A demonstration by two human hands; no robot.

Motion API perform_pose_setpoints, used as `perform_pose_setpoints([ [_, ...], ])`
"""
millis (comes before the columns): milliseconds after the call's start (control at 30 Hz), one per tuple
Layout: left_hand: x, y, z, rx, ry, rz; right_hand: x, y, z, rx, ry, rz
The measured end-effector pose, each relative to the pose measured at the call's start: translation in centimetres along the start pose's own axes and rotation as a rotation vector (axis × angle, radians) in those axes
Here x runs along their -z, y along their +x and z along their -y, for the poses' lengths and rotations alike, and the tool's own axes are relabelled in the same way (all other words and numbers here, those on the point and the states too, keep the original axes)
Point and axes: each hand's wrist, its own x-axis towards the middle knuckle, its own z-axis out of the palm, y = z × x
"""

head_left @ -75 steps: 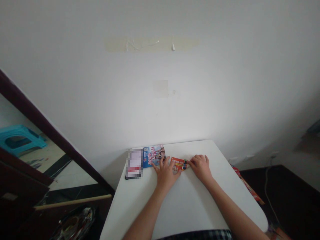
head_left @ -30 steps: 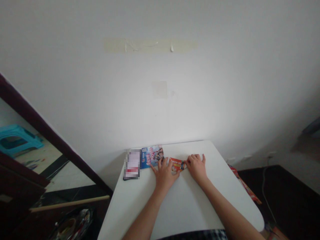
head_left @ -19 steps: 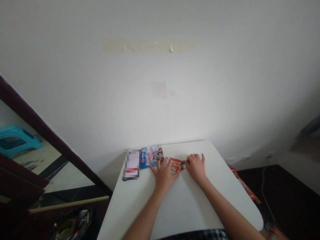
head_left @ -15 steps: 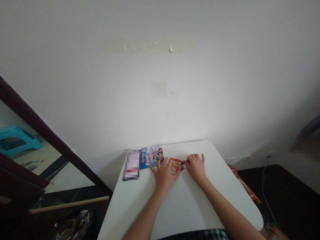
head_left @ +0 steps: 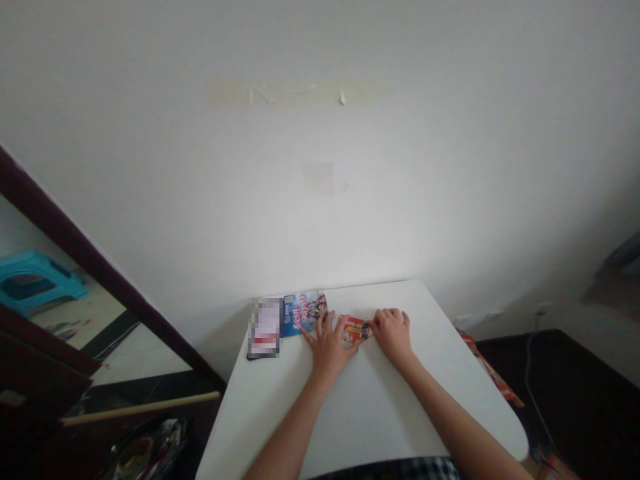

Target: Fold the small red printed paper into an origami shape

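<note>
On the white table [head_left: 390, 413], the blue card [head_left: 299, 313] lies left. Your left hand [head_left: 329, 348] spreads wide, thumb by the red card [head_left: 355, 329], which sits between your hands. Your right hand [head_left: 394, 335] bunches narrow at its right end; you cannot tell if it pinches. Its little finger has dropped, yet the card hardly moves.

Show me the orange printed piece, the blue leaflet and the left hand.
Orange printed piece [head_left: 355, 329]: head view, its exposed face.
Blue leaflet [head_left: 302, 314]: head view, its printed front.
Left hand [head_left: 329, 351]: head view, its back.

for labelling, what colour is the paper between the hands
The paper is mostly orange-red; head view.
</note>
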Motion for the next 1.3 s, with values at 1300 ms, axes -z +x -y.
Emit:
perform_pose_setpoints([
  [1300,1.3,0.8,-0.4,-0.130,0.009,0.158,0.1,0.3,-2.0,-0.105,0.165,-0.060],
])
